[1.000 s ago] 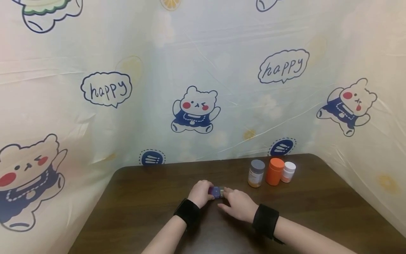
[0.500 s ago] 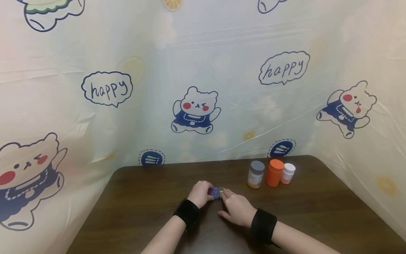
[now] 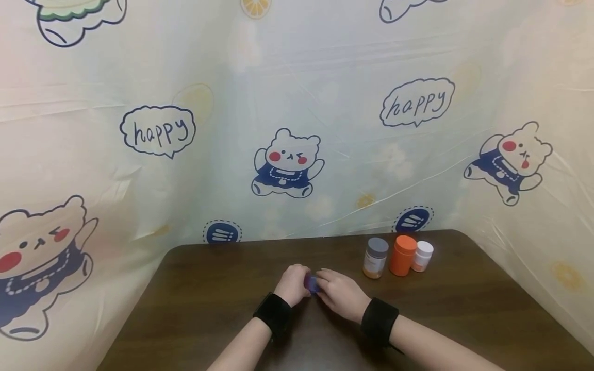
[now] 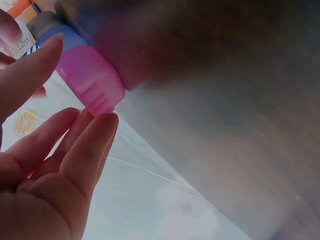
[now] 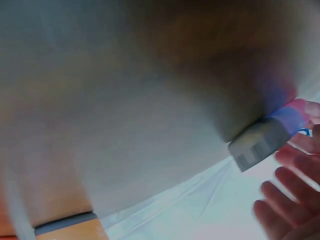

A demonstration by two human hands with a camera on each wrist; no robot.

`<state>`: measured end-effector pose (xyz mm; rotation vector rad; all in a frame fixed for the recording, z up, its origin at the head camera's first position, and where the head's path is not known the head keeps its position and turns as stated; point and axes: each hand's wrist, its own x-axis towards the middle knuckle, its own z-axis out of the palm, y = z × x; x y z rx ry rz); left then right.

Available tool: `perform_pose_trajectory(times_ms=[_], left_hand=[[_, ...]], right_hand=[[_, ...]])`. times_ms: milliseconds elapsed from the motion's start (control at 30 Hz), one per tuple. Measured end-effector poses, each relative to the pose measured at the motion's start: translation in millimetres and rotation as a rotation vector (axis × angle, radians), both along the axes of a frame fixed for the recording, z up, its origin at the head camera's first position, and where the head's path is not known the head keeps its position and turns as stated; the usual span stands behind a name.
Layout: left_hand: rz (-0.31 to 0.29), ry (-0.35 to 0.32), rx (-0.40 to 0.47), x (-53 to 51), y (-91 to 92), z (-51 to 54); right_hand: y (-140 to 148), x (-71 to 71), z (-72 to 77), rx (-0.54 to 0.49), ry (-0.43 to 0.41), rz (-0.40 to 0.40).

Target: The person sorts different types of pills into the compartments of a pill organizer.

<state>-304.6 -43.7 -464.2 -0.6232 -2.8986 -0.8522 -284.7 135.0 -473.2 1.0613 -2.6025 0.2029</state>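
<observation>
Left hand, head view: curled round one end of a small coloured box on the table, thumb nearer the wearer.
Right hand, head view: bent over the box's other end, partly hiding it.
Beyond the right hand, head view: standing close together, a grey-lidded jar, an orange jar and a white-lidded jar.
Pink end, left wrist view: held between left thumb and fingertips.
Grey end, right wrist view: near loosely bent, spread right fingers; cannot tell whether gripping the box.
</observation>
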Motion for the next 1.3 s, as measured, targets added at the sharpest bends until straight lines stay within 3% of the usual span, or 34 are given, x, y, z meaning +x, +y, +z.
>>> perform_pose_trajectory(times_ms=[233, 400, 700, 800, 933, 1300], left_hand=[[-0.007, 0.006, 0.002, -3.0, -1.6, -1.0], [-0.009, 0.014, 0.002, -4.8, -3.1, 0.3], [-0.015, 0.033, -0.046, -1.8, 0.8, 8.7], [-0.018, 0.044, -0.060, -3.5, 2.0, 6.8], [-0.017, 0.047, -0.063, -8.8, 2.4, 3.5], [0.002, 0.022, -0.064, -8.2, 4.0, 8.8]], right_hand=[[-2.4, -18.4, -6.0, 0.119, 0.087, 0.114], [-2.1, -24.9, -8.6, 0.232, 0.258, 0.188], [1.1, -24.2, -13.1, 0.464, 0.535, 0.252], [4.7, -28.2, -21.4, 0.466, 0.659, 0.295], [8.6, -35.1, -31.1, 0.432, 0.758, 0.337], [9.3, -39.0, -33.3, 0.417, 0.853, 0.392]])
